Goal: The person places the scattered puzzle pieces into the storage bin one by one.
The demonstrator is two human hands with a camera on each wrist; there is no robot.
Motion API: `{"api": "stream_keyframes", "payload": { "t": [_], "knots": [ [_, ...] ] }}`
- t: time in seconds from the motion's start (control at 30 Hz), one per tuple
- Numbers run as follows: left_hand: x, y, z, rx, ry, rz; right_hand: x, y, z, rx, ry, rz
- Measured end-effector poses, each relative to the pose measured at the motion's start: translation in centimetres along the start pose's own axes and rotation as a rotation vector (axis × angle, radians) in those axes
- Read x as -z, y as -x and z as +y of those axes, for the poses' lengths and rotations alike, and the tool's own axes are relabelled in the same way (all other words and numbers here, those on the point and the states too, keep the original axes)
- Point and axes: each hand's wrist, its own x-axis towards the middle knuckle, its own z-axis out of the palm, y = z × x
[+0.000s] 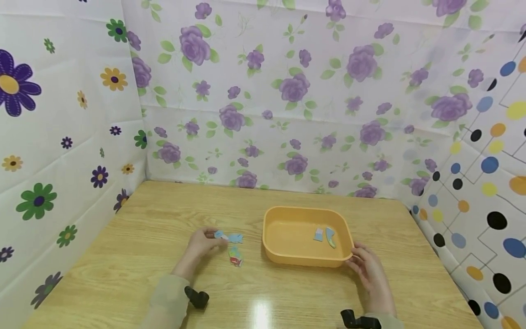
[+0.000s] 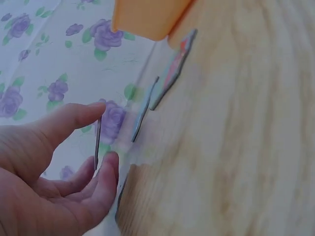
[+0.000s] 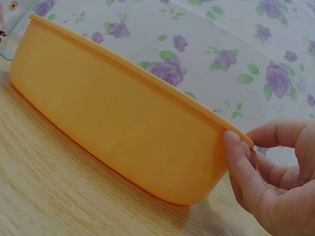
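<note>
My left hand [image 1: 201, 243] pinches a thin flat puzzle piece [image 2: 98, 140] between thumb and fingers, seen edge-on in the left wrist view. Just beyond the fingers, a light blue piece [image 1: 236, 238] lies on the table. Nearer the front is a green and red piece [image 1: 235, 257]. To the right stands an orange plastic basin [image 1: 287, 261], with a blue and pinkish piece [image 1: 318, 235] and a curved blue and green piece [image 1: 330, 237] lying inside. My right hand [image 1: 370, 270] grips the basin's front right corner, fingers at the rim.
Everything lies on a wood-grain table [image 1: 230, 297]. Behind it hangs a white cloth with purple roses [image 1: 293, 87]. Patterned cloths also flank the table, a flowered one [image 1: 74, 137] at left and a dotted one [image 1: 485, 192] at right.
</note>
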Motion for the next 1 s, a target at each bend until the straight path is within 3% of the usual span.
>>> {"api": "stream_keyframes", "payload": {
  "t": [0.33, 0.67, 1.0],
  "knots": [
    [0.34, -0.89, -0.38, 0.034, 0.211, -0.041, -0.13, -0.03, -0.03, 0.009, -0.002, 0.004],
    [0.80, -0.81, -0.37, 0.013, 0.276, -0.126, -0.26, 0.19, -0.12, 0.010, -0.012, 0.003],
    [0.69, -0.82, 0.12, 0.019, 0.329, -0.126, -0.15, 0.21, -0.06, 0.011, -0.025, 0.000]
  ]
}}
